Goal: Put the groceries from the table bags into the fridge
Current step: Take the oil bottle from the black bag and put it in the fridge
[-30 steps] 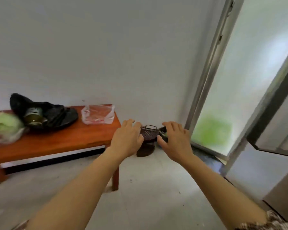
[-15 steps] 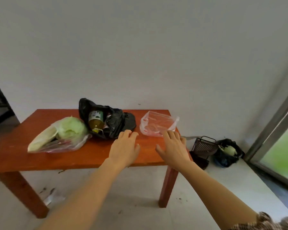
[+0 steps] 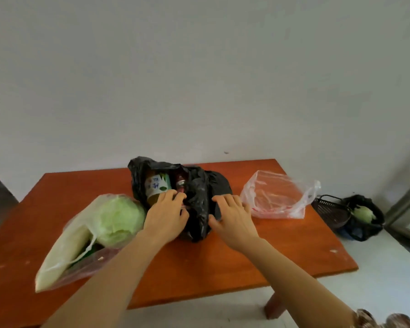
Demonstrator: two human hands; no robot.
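Note:
A black plastic bag (image 3: 199,185) lies open in the middle of the orange table (image 3: 223,261). Inside it I see a bottle with a white and green label (image 3: 157,185) and a second, darker bottle (image 3: 180,184). My left hand (image 3: 167,215) rests at the bag's mouth, fingers spread against the labelled bottle. My right hand (image 3: 232,217) lies on the bag's right side, fingers apart, pressing the plastic. To the left, a clear bag (image 3: 64,263) holds a green cabbage (image 3: 118,216) and a long pale vegetable. A thin pinkish clear bag (image 3: 277,197) sits at the right.
A white wall stands right behind the table. On the floor to the right are a dark wire basket (image 3: 329,209) and a dark bag holding a pale green vegetable (image 3: 365,214). A door frame (image 3: 407,204) shows at the far right edge.
My view has swung left from the doorway to the table and moved closer. Both hands have reached forward from the table's front edge onto the black bag.

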